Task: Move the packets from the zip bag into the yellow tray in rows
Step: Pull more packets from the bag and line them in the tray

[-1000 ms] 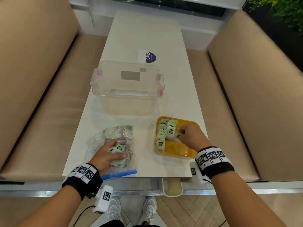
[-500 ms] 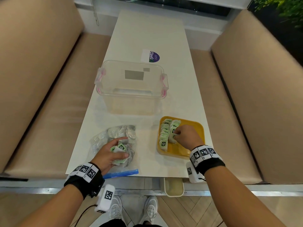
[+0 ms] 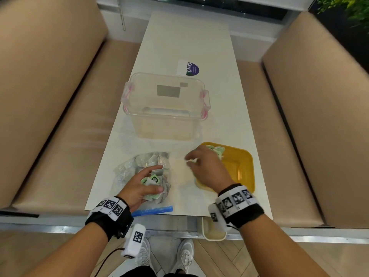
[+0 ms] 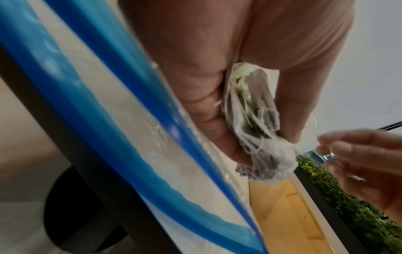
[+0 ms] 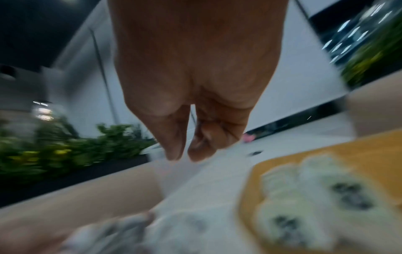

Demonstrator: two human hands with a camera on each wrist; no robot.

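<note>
Gripping a bunch of packets (image 3: 154,183) above the zip bag (image 3: 137,168), the person's left hand (image 3: 139,188) stays low at the near edge of the table (image 3: 189,43). The right hand (image 3: 207,170) hangs empty between bag and yellow tray (image 3: 242,168), fingers loosely curled, its grip on nothing. More packets lie in rows at the tray's left side, partly hidden behind that hand.

Bare tabletop (image 3: 179,170) between zip bag (image 3: 129,168) and yellow tray (image 3: 242,166) gives me passage; clear container (image 3: 165,108) blocks the far side.
</note>
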